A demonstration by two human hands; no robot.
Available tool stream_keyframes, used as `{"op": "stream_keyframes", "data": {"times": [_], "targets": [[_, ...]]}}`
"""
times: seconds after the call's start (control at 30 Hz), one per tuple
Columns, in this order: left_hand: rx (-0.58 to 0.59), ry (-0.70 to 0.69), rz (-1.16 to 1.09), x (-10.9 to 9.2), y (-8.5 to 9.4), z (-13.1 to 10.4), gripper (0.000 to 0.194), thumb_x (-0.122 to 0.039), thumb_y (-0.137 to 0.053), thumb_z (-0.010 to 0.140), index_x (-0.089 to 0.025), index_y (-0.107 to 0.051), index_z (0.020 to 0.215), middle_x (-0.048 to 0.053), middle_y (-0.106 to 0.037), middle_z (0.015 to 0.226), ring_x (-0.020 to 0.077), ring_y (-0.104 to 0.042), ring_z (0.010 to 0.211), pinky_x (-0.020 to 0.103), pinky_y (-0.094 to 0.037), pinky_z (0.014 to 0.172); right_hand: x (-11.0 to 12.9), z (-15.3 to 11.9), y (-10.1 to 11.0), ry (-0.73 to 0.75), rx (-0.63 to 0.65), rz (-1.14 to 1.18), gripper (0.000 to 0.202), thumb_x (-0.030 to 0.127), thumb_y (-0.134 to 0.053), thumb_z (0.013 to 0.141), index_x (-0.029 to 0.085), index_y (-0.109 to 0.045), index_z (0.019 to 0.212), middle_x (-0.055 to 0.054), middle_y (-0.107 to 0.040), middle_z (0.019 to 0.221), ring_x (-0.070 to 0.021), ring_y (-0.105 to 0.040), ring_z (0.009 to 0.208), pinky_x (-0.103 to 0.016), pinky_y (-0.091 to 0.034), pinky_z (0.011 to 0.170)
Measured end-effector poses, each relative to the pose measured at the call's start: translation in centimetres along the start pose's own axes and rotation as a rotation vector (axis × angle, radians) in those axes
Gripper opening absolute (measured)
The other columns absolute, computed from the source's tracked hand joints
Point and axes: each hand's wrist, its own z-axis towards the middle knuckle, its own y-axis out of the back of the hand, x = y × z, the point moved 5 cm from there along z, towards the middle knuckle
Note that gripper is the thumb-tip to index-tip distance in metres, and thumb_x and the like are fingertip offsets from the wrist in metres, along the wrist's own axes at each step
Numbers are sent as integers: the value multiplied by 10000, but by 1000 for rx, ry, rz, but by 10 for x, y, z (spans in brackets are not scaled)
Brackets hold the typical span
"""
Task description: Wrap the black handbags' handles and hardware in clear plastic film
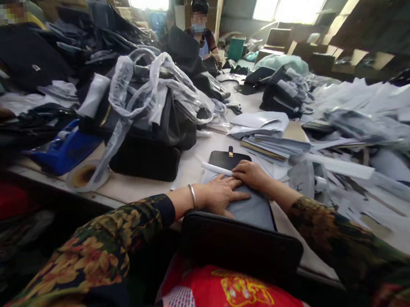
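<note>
Watching my left hand (pixel 224 193), open and spread palm down on the grey sheet (pixel 258 210) of the black bag (pixel 236 238). Bag sits at the near edge of the surface (pixel 130 187), its clasp (pixel 230 152) at the far end. My right hand (pixel 251 174), fingers bent, touches the end of a white strip (pixel 216 168); I cannot tell if it grips. Plastic-wrapped handles (pixel 121 91) beyond, to the left; loose papers (pixel 260 123) beyond, to the right

Both forearms reach forward, the left hand (pixel 224 193) splayed, the right (pixel 250 174) curled.
</note>
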Motion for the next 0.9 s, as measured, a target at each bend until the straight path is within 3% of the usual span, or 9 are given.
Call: {"op": "stream_keyframes", "data": {"times": [0.27, 0.47, 0.7, 0.8, 0.9], "targets": [[9, 3, -13, 1, 6, 0, 888, -632, -736, 743, -265, -467, 1505, 198, -364, 1561, 436, -322, 1434, 643, -253, 1156, -2, -1, -2, 163, -13, 5, 177, 227, -644, 899, 205, -809, 957, -78, -698, 965, -194, -666, 878, -299, -521, 837], [-16, -35, -68, 10, 17, -4, 836, -644, -713, 782, -117, -566, 1414, 245, -482, 1459, 376, -505, 1321, 448, -397, 1132, -8, -5, -2, 208, 26, 54, 235, 207, -609, 913, 205, -799, 1051, -80, -725, 1001, -197, -681, 922, -304, -527, 886], [-28, -18, -5, 10, 16, -9, 853, -657, -739, 751, -140, -560, 1406, 239, -476, 1473, 387, -470, 1352, 485, -364, 1149, -3, -10, -2, 266, -45, -27, 182, 199, -627, 903, 178, -803, 945, -88, -702, 918, -210, -649, 876, -316, -512, 819], [-51, 55, 48, 13, 19, -7, 992, -722, -753, 674, -111, -523, 1421, 251, -453, 1488, 420, -396, 1403, 522, -266, 1196, 2, -13, -2, 335, -19, -30, 200, 164, -601, 898, 176, -799, 872, -85, -674, 871, -207, -632, 851, -328, -509, 827], [9, 155, 53, 20, 16, -6, 1211, -792, -722, 630, -66, -355, 1526, 281, -330, 1577, 446, -267, 1482, 534, -199, 1218, 3, -17, 0, 357, -10, 1, 250, 129, -554, 905, 185, -797, 922, -88, -680, 914, -203, -636, 896, -330, -511, 872]]}}
